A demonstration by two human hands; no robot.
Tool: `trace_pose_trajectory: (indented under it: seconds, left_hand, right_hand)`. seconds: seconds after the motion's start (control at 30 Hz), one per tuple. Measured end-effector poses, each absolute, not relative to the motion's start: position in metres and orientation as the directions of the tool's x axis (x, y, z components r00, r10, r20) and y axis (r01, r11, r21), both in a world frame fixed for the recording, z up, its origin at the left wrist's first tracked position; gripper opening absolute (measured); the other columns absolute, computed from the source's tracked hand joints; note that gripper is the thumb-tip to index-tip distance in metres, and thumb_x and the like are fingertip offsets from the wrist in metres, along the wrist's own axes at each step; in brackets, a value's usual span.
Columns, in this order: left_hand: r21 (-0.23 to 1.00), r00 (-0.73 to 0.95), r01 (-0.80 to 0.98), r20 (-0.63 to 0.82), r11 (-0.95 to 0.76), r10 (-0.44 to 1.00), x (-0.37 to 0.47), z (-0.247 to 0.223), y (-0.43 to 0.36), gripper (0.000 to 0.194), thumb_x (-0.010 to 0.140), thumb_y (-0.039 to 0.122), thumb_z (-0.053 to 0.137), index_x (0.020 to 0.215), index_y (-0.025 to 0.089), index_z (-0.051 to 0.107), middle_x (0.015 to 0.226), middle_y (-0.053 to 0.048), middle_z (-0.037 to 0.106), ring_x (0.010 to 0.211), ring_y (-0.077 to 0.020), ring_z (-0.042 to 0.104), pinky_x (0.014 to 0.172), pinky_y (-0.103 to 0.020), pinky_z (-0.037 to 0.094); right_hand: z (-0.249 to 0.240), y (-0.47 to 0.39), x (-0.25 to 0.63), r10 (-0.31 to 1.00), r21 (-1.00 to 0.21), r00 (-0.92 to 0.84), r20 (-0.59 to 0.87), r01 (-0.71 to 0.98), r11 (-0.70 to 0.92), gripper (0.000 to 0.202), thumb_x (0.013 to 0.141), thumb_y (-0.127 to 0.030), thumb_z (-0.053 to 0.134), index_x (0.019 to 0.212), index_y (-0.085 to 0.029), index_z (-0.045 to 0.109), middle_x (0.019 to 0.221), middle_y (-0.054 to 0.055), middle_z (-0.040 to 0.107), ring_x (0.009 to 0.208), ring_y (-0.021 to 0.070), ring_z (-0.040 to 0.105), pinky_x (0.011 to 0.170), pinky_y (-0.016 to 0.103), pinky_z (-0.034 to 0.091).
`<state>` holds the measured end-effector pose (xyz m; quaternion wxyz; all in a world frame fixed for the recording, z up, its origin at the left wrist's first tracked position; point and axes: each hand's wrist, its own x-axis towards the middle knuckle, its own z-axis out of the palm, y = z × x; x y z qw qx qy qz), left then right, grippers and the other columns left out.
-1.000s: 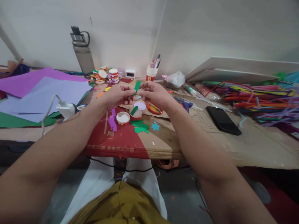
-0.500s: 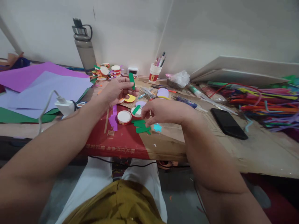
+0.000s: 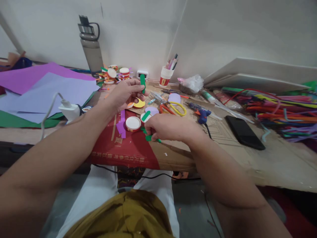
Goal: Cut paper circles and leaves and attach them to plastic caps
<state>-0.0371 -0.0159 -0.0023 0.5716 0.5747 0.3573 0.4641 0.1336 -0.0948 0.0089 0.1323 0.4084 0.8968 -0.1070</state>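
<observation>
Raised over the table, my left hand (image 3: 130,94) pinches an upright green strip (image 3: 142,82) with rounded ends. My right hand (image 3: 158,127) is lower, its curled fingers over a pile of green strips (image 3: 148,138) and largely covering them; whether it grips one is hidden. Another green strip (image 3: 146,115) lies across a white round lid (image 3: 143,119) beside that hand. To its left sits a second white-topped round piece (image 3: 133,123), next to purple paper strips (image 3: 121,127). Yellow (image 3: 139,103) and lilac (image 3: 152,110) paper discs lie behind.
Yellow-handled scissors (image 3: 178,108), a blue glue gun (image 3: 203,115) and a black phone (image 3: 245,132) lie to the right. Behind stand a bottle (image 3: 91,49) and a cup of pens (image 3: 166,76). Colourful pipe cleaners (image 3: 292,112) are far right, purple sheets (image 3: 49,92) left.
My right hand has moved down and slightly left onto the green strips, uncovering the scissors handles and the glue gun. My left hand still holds its strip. The view has shifted slightly.
</observation>
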Motion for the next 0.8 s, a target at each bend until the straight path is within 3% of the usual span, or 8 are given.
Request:
trace_pose_trajectory:
  seconds: [0.43, 0.57, 0.67, 0.73, 0.8]
  left_hand:
    - [0.987, 0.339, -0.143, 0.118, -0.073, 0.933, -0.037, -0.002, -0.017, 0.012, 0.083, 0.013, 0.064, 0.076, 0.015, 0.055, 0.072, -0.003, 0.071, 0.052, -0.0068, 0.061, 0.047, -0.017, 0.038]
    - [0.987, 0.329, -0.139, 0.123, -0.081, 0.936, -0.038, -0.003, -0.015, 0.006, 0.083, 0.014, 0.065, 0.082, 0.015, 0.060, 0.078, -0.005, 0.073, 0.058, -0.0095, 0.066, 0.053, -0.019, 0.045]
    - [0.988, 0.319, -0.144, 0.096, -0.052, 0.943, -0.037, -0.001, -0.018, 0.008, 0.083, 0.016, 0.068, 0.086, 0.015, 0.060, 0.078, -0.004, 0.073, 0.060, -0.0107, 0.068, 0.056, -0.020, 0.049]
    - [0.988, 0.327, -0.149, 0.081, -0.034, 0.942, -0.035, 0.000, -0.020, 0.009, 0.083, 0.016, 0.068, 0.087, 0.014, 0.060, 0.075, -0.003, 0.072, 0.060, -0.0110, 0.068, 0.056, -0.019, 0.049]
    - [0.989, 0.354, -0.144, 0.071, -0.020, 0.933, -0.033, 0.000, -0.022, 0.007, 0.083, 0.014, 0.067, 0.088, 0.014, 0.061, 0.071, -0.002, 0.071, 0.060, -0.0115, 0.069, 0.055, -0.018, 0.049]
  right_hand:
    - [0.010, -0.095, 0.138, 0.612, -0.250, -0.734, -0.293, 0.677, 0.692, 0.008, 0.073, -0.015, 0.066, 0.079, -0.020, 0.069, 0.076, 0.000, 0.068, 0.064, 0.0124, 0.053, 0.055, 0.025, 0.033]
    - [0.015, -0.089, 0.147, 0.613, -0.346, -0.744, -0.266, 0.667, 0.659, 0.004, 0.074, -0.016, 0.066, 0.075, -0.019, 0.068, 0.069, -0.002, 0.065, 0.061, 0.0109, 0.052, 0.057, 0.025, 0.033]
    - [0.017, -0.076, 0.156, 0.727, -0.541, -0.686, -0.039, 0.626, 0.562, 0.004, 0.074, -0.018, 0.069, 0.077, -0.019, 0.067, 0.069, -0.002, 0.063, 0.064, 0.0114, 0.052, 0.061, 0.026, 0.036]
    - [0.015, -0.066, 0.158, 0.838, -0.725, -0.521, 0.163, 0.513, 0.459, 0.008, 0.076, -0.020, 0.071, 0.082, -0.019, 0.065, 0.071, -0.002, 0.062, 0.067, 0.0115, 0.053, 0.062, 0.026, 0.039]
    - [0.011, -0.059, 0.157, 0.908, -0.856, -0.329, 0.260, 0.356, 0.374, 0.012, 0.077, -0.021, 0.072, 0.084, -0.019, 0.062, 0.073, -0.002, 0.060, 0.068, 0.0108, 0.053, 0.061, 0.025, 0.040]
